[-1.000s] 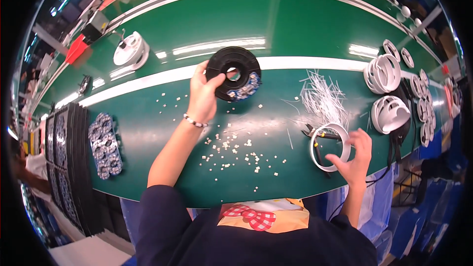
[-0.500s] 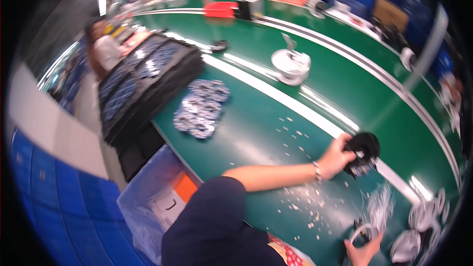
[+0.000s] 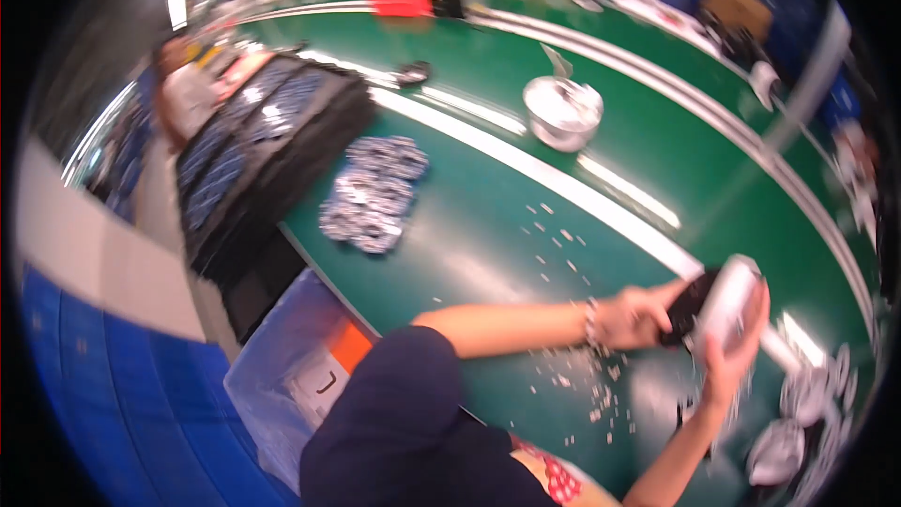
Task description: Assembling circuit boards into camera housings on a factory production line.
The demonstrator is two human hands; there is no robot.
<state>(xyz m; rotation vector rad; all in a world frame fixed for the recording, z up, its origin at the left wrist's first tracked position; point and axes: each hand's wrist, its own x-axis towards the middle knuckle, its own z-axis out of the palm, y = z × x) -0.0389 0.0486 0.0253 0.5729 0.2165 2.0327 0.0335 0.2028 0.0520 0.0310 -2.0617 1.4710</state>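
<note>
My left hand (image 3: 631, 318), with a beaded bracelet at its wrist, grips a black round part (image 3: 685, 308) above the right part of the green table. My right hand (image 3: 737, 357) is wrapped round a white round housing (image 3: 728, 299) and holds it against the black part. Motion blurs both pieces, so I cannot tell whether they are joined. Small pale bits (image 3: 601, 394) lie scattered on the table below my hands. White housings and rings (image 3: 777, 451) are gathered to the right of my right forearm.
Several round metallic parts (image 3: 375, 192) sit grouped on the table at left, beside stacked black trays (image 3: 324, 136). Beyond a white rail, a white round unit (image 3: 563, 113) stands on the green belt. A plastic-lined blue bin (image 3: 272, 357) is at the table's near edge. Another person (image 3: 188, 94) sits far left.
My right hand has risen from the table's near right with the white piece and brought it to the black part. My left hand has shifted slightly, still holding the black part.
</note>
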